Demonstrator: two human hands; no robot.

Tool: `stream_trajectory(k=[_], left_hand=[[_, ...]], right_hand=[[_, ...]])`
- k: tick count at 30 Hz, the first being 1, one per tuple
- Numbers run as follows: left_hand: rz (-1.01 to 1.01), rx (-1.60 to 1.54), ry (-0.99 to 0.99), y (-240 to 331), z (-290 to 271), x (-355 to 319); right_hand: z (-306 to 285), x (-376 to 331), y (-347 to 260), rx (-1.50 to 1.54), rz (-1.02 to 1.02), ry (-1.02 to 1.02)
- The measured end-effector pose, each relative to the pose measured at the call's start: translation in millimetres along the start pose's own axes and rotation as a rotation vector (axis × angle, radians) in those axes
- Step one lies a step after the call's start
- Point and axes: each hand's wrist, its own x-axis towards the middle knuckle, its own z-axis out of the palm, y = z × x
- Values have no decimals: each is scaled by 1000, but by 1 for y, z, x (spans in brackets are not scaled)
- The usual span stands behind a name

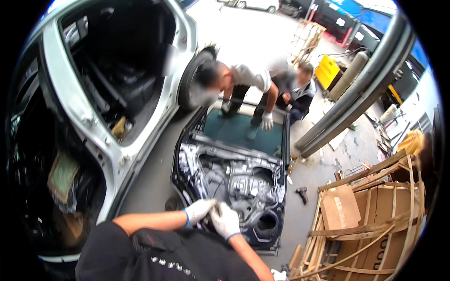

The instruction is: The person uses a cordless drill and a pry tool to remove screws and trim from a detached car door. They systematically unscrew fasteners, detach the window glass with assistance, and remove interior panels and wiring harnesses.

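A dark car door (185,175) stripped of its trim lies flat on the floor before me, its bare metal inner panel (243,182) and window glass (241,131) facing up. My left hand (200,210) and my right hand (225,221), both in white gloves, meet over the door's near left part. Their fingers are curled together; whatever they hold, if anything, is hidden. Across the door a co-worker bends down, with one gloved hand (266,121) at the glass. Behind, a second person (300,91) crouches near the door's far right corner.
On my left stands a white car body (112,159) with open door frames. A cordless power tool (303,195) lies right of the door. Further right are a wooden crate (361,229) with cardboard (340,210) and a grey metal post (351,93). A yellow sign (326,71) stands beyond.
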Motion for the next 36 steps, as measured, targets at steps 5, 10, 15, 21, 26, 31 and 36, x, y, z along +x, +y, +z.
stream_trajectory(k=[5, 10, 15, 21, 26, 31, 36], left_hand=[[-53, -91, -69, 25, 6, -38], [72, -75, -71, 19, 8, -43], [107, -83, -120, 12, 4, -39], [132, 89, -109, 6, -1, -45], [73, 82, -100, 2, -2, -48], [67, -161, -85, 2, 3, -41], [-44, -206, -112, 5, 4, -34]], right_hand=[[7, -12, 0, -6, 14, 7], [8, -14, 3, 52, 25, -1], [9, -16, 4, 45, 24, 9], [10, -24, -2, 58, 18, -23], [8, -28, -5, 26, 52, -49], [2, -28, -14, 0, 27, 9], [6, -28, -4, -36, -39, 60]])
